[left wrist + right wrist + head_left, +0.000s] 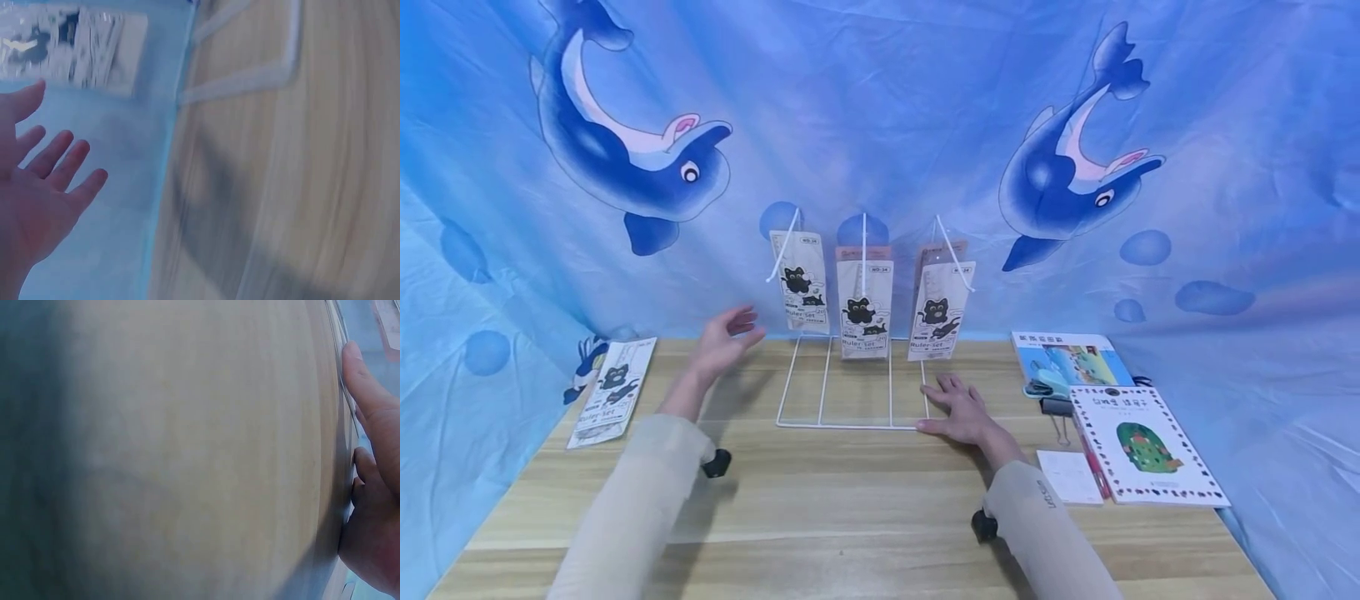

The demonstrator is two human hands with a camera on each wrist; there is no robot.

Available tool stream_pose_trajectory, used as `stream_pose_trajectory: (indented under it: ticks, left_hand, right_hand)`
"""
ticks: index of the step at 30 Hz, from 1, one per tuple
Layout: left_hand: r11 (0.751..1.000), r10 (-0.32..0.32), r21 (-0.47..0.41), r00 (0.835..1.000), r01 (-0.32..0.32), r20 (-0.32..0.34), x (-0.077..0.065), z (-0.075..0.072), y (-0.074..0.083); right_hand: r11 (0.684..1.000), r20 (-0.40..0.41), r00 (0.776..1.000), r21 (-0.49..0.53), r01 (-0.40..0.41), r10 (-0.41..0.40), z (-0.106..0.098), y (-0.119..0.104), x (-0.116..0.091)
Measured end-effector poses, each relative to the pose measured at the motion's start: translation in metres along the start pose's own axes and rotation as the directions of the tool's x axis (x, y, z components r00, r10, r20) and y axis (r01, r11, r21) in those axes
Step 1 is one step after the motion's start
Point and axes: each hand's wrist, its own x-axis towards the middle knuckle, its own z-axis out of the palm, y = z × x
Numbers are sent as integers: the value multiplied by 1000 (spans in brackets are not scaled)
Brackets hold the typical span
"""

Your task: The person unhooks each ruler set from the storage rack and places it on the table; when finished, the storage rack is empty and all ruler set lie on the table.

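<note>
A white wire display rack [850, 427] stands on the wooden table, with ruler set packets on its three hooks. One ruler set packet [802, 287] hangs at the left, and others hang from the middle [864, 312] and right [940, 312] hooks, where pink-backed ones show behind. My left hand [724, 340] is raised left of the rack with its fingers spread and nothing in it; in the left wrist view the palm [44, 200] shows below a hanging packet. My right hand [958, 410] rests at the rack base's front right corner, thumb on the wire.
Another ruler set packet [613, 393] lies at the table's left edge. On the right are a picture book [1150, 450], a blue-covered book [1075, 362], a black binder clip [1057, 407], a white notepad [1070, 477] and a red pen [1097, 468]. A blue dolphin curtain [880, 125] hangs behind.
</note>
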Motion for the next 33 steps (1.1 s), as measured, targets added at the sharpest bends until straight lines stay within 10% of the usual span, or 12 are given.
stream_pose_trajectory:
  ticks: [4, 11, 26, 33]
  left_hand:
    - [982, -59, -182, 998, 57, -2, 5, 25, 18]
    - [952, -113, -293, 992, 91, -58, 20, 55, 4]
    - [900, -141, -428, 984, 83, -106, 19, 68, -1]
    - [918, -145, -397, 934, 3, -328, 21, 68, -3]
  right_hand:
    - [1000, -2, 1000, 0, 3, -3, 0, -1, -1]
    - [1000, -3, 1000, 1, 2, -2, 1, -1, -2]
    - [1000, -19, 1000, 17, 2, -2, 0, 0, -1]
    - [1000, -3, 1000, 5, -1, 1, 1, -1, -1]
